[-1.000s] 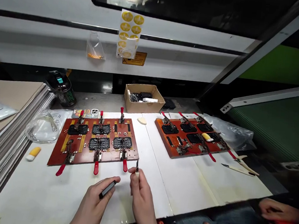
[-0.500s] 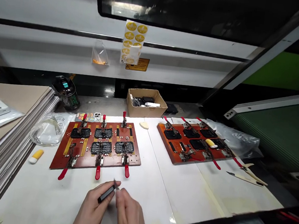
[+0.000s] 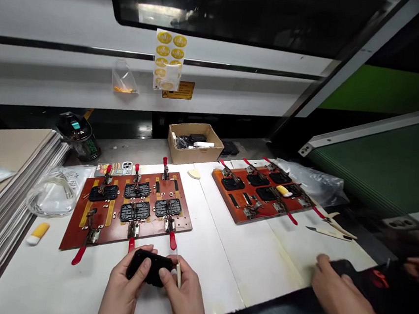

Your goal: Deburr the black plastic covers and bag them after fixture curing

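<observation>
A flat black plastic part (image 3: 151,268) is held up near the front of the table between both hands. My left hand (image 3: 125,282) grips its left end, thumb across the face. My right hand (image 3: 186,289) pinches its right end and also keeps a thin knife with a cream handle (image 3: 179,275) between the fingers, blade upward. Just beyond them lies a reddish-brown fixture board (image 3: 114,224) with red-handled toggle clamps over several black plastic plates (image 3: 134,211). One red clamp handle (image 3: 172,241) stands close to my right hand.
A second clamp board (image 3: 241,215) lies to the right, with a cream-handled knife (image 3: 330,233) near it. A co-worker's hand (image 3: 344,301) holds a dark part at the right edge. A cardboard box (image 3: 195,154) stands behind; stacked sheets (image 3: 14,217) fill the left.
The black part has turned from edge-on to broad face showing, and both hands now hold its ends. The co-worker's hand has come up over the table's right side. The view has shifted rightward.
</observation>
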### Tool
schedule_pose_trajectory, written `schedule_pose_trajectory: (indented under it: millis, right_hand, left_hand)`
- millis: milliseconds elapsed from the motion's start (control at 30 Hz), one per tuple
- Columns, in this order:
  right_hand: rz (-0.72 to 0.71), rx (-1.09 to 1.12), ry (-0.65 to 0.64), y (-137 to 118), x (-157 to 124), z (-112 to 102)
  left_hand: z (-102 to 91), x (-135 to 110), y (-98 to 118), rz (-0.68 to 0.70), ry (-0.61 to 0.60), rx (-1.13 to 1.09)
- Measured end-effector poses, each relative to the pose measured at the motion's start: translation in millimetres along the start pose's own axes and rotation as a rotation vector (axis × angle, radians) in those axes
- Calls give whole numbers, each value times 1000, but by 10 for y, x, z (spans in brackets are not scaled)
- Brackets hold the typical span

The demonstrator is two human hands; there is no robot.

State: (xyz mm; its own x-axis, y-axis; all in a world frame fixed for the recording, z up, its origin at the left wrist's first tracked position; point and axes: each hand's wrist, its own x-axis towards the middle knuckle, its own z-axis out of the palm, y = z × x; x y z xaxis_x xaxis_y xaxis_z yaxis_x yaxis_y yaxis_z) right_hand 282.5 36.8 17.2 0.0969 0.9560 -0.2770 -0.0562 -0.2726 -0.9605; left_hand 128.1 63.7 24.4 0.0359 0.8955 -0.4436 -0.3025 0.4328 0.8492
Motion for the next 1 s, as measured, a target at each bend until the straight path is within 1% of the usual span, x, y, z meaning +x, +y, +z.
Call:
schedule_pose_trajectory:
  millis: [33, 67, 100, 133, 167, 233, 300, 333, 367, 400, 467, 500, 533, 567, 667, 700, 833, 1000]
  right_hand:
    - [8, -13, 16, -52, 26, -39]
    - [9, -42, 42, -113, 48, -85]
    - [0, -82, 60, -181, 61, -131]
    - [-16, -131, 56, -252, 64, -169]
    - [-37, -181, 31, -322, 59, -194]
    - [-92, -285, -78, -440, 31, -205]
    - [-158, -376, -193, -507, 1, -183]
    - [-193, -398, -208, -518, -8, -173]
    - [-224, -403, -176, -516, -14, -170]
    - [-244, -392, -98, -504, -18, -174]
    - [-242, -359, 97, -462, -36, -198]
    - [-219, -355, 150, -438, -56, -207]
    - [-188, -367, 151, -414, -85, -208]
    - [-159, -391, 100, -391, -122, -196]
    - [-122, -526, -118, -323, -251, -86]
    - [-127, -587, -153, -301, -287, -36]
    - [-146, -780, -177, -235, -345, 104]
    - [-197, -859, -184, -225, -332, 113]
  left_hand:
    - [4, -4, -2, 7, 6, 10]
    - [8, -13, -7, 12, -15, 49]
    - [14, -25, -16, 7, -68, 104]
    - [22, -37, -30, -11, -147, 162]
    - [35, -49, -48, -28, -240, 213]
    - [71, -58, -91, -37, -391, 299]
    - [109, -42, -115, -10, -441, 363]
    - [124, -26, -114, 5, -449, 385]
    - [132, -9, -102, 23, -445, 407]
    - [135, 7, -81, 44, -429, 435]
    - [128, 26, -25, 96, -377, 501]
    - [123, 28, 3, 115, -343, 532]
    - [119, 26, 27, 127, -308, 552]
    - [117, 21, 46, 130, -291, 560]
    - [133, 0, 67, 129, -283, 520]
    - [142, -7, 66, 127, -285, 508]
    - [174, -37, 66, 127, -313, 505]
    - [162, -67, 89, 154, -331, 549]
